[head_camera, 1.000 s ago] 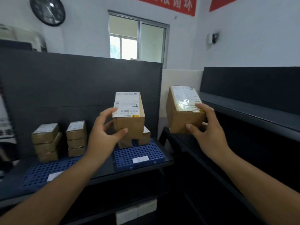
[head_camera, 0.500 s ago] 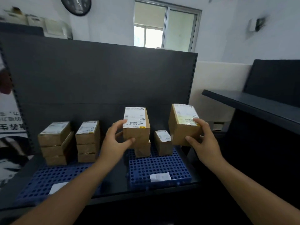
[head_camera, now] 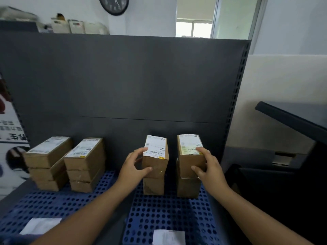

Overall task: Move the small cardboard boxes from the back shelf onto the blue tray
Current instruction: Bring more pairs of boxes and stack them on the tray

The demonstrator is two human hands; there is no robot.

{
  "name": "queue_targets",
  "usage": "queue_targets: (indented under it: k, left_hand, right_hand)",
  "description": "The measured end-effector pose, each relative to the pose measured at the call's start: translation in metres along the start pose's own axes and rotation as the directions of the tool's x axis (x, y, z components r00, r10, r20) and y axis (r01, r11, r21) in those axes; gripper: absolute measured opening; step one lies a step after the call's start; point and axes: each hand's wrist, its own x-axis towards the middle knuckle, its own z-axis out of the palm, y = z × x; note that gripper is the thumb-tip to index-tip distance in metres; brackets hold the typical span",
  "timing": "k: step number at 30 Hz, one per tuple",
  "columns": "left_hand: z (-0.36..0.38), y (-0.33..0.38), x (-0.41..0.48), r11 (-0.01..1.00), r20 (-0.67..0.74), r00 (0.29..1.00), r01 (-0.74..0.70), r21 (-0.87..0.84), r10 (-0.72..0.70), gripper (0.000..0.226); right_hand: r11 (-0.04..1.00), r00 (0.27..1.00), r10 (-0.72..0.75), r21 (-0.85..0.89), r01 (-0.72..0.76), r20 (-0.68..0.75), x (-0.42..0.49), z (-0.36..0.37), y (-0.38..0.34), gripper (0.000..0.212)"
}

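Note:
My left hand [head_camera: 131, 167] grips a small cardboard box with a white barcode label [head_camera: 156, 159], which rests on top of another box [head_camera: 153, 186] on the right blue tray [head_camera: 166, 214]. My right hand [head_camera: 208, 167] grips a second labelled box [head_camera: 190, 152], set on top of a lower box [head_camera: 187, 187] on the same tray. The two stacks stand side by side with a narrow gap between them.
The left blue tray [head_camera: 53, 204] carries two stacks of three boxes each [head_camera: 47, 163] [head_camera: 85, 165]. White paper tags [head_camera: 169, 236] [head_camera: 40, 225] lie on the trays' front parts. A dark back panel [head_camera: 123, 82] rises behind; a dark shelf [head_camera: 292, 119] juts out at right.
Both hands have carried their boxes down and forward from the air onto the two boxes on the right blue tray. The view has swung left and closer to the trays.

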Motion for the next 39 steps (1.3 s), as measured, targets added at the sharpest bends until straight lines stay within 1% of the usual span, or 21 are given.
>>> queue_targets:
  k: [5,10,16,22,28,32,35,37,39]
  left_hand:
    - [0.009,-0.017,0.01,0.999,0.002,1.0,0.013,0.04,-0.013,0.07]
    - [0.013,-0.032,0.014,0.998,-0.011,0.998,0.055,-0.002,-0.055,0.069]
    - [0.014,-0.041,0.016,0.999,-0.023,0.998,0.053,-0.011,-0.053,0.072]
    - [0.012,-0.038,0.014,0.998,-0.01,0.999,0.053,-0.04,-0.053,0.076]
    - [0.003,-0.034,0.014,0.999,-0.001,0.999,0.035,0.026,-0.035,0.076]
    - [-0.006,-0.029,0.01,0.997,0.003,1.0,0.026,0.068,-0.027,0.078]
    - [-0.017,-0.02,0.01,0.993,-0.025,1.0,-0.014,0.115,0.016,0.075]
    - [-0.026,-0.009,0.012,0.985,-0.039,0.995,-0.086,0.15,0.092,0.072]
    - [-0.032,0.004,0.015,0.971,-0.047,0.984,-0.164,0.174,0.175,0.069]
  right_hand:
    - [1.0,0.999,-0.022,-0.01,0.022,0.036,0.017,0.011,0.022,0.062]
    - [0.998,0.998,-0.041,-0.055,0.043,0.054,0.019,0.019,0.029,0.061]
    - [0.996,0.998,0.022,-0.086,-0.017,0.063,0.009,0.022,0.03,0.06]
    - [0.995,0.998,0.044,-0.093,-0.039,0.051,0.006,0.02,0.028,0.062]
    - [0.994,0.998,0.028,-0.105,-0.023,0.048,0.006,0.02,0.019,0.067]
    - [0.992,0.999,0.043,-0.116,-0.041,0.012,0.006,0.017,0.01,0.071]
    - [0.991,1.0,0.027,-0.129,-0.028,-0.01,0.003,0.011,-0.001,0.073]
    - [0.99,0.999,0.002,-0.141,-0.008,-0.046,0.001,0.005,-0.014,0.073]
    - [0.982,0.994,-0.037,-0.189,0.017,-0.101,-0.002,-0.002,-0.028,0.068]
